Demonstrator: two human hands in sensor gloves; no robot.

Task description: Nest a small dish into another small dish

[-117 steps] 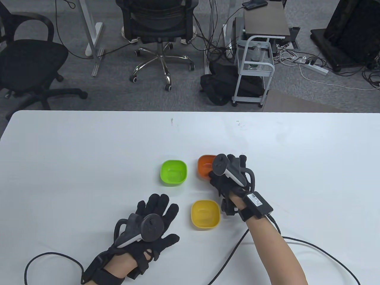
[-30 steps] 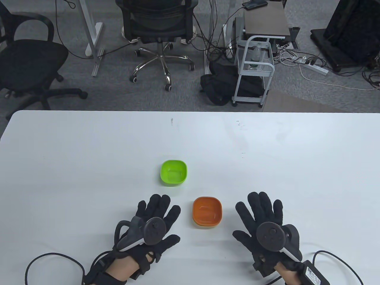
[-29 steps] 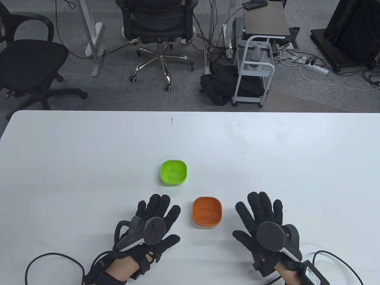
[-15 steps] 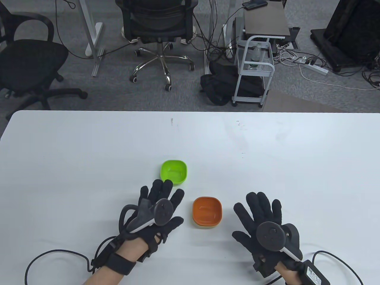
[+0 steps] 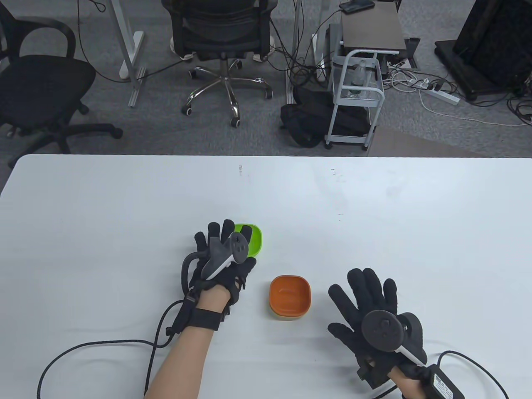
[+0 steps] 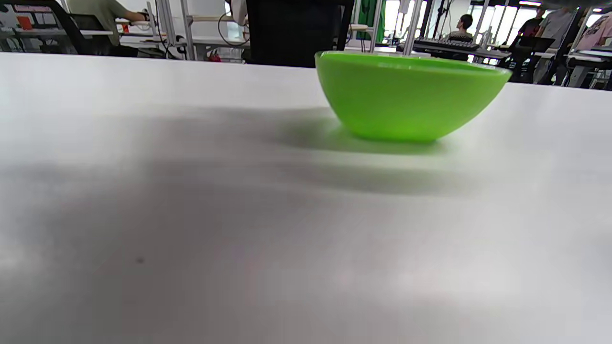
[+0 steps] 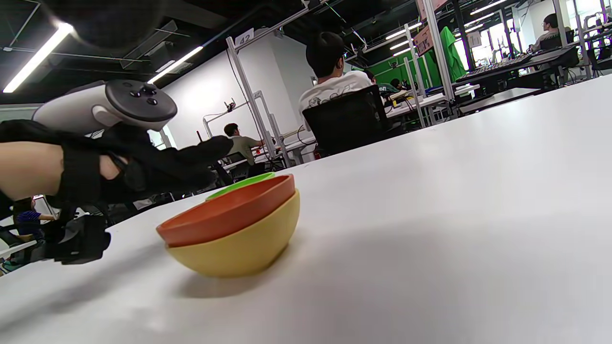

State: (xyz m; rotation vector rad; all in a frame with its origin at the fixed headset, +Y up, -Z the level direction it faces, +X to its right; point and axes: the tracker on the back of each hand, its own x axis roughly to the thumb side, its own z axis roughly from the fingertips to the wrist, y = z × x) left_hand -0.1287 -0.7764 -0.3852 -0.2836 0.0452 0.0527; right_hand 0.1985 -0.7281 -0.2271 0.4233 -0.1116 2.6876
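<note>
An orange small dish sits nested inside a yellow small dish near the table's front middle; the right wrist view shows the stack, orange over yellow. A green small dish stands behind and to their left, upright on the table in the left wrist view. My left hand hovers over the green dish's left side with fingers spread, holding nothing. My right hand rests flat and open on the table right of the stack.
The white table stretches wide behind and beside the dishes. Glove cables trail along the front edge. Office chairs and a white cart stand on the floor beyond the far edge.
My left hand has lifted off the table and moved forward to the green dish, now covering its left part. The right hand and the orange-yellow stack have stayed put.
</note>
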